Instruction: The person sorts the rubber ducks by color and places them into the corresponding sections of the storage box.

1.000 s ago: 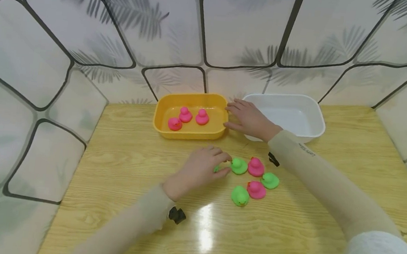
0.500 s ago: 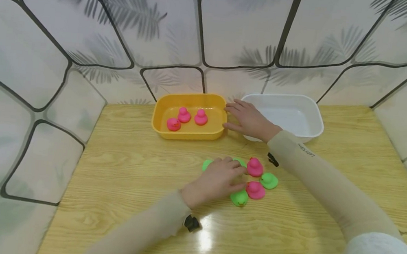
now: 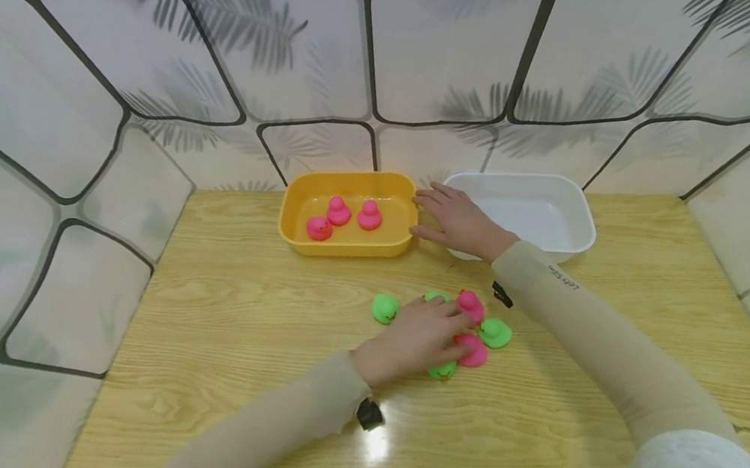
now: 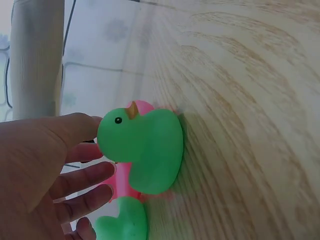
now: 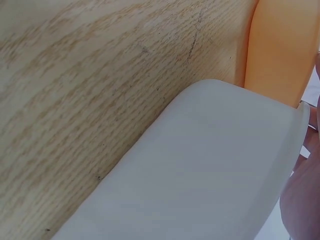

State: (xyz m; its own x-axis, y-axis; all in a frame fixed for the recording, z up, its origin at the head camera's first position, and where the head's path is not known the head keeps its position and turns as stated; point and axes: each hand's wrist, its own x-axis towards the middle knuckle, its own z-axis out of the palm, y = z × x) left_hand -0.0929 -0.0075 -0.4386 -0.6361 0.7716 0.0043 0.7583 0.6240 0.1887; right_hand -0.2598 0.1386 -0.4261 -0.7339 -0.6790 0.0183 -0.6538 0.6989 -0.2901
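My left hand (image 3: 414, 341) is above the group of rubber ducks, fingers spread loosely and holding nothing. Its fingertips lie over a pink duck (image 3: 474, 351) and close to another pink duck (image 3: 469, 304). Partly covered by the hand are a green duck (image 3: 443, 372) in front and another behind. In the left wrist view a large green duck (image 4: 150, 145) sits beside the thumb, with pink behind it. My right hand (image 3: 467, 224) stretches over the white basin's near left part, fingertips at the right rim of the yellow basin (image 3: 346, 249).
Three pink ducks sit inside the yellow basin. The white basin (image 3: 580, 242) stands right of it, by the patterned wall (image 3: 446, 60). A lone green duck (image 3: 384, 309) lies left of the group, and another green duck (image 3: 495, 333) lies at its right.
My left hand has moved right across the ducks, from beside the leftmost green duck, now uncovered, to the pink ones. The right hand has stayed at the basins.
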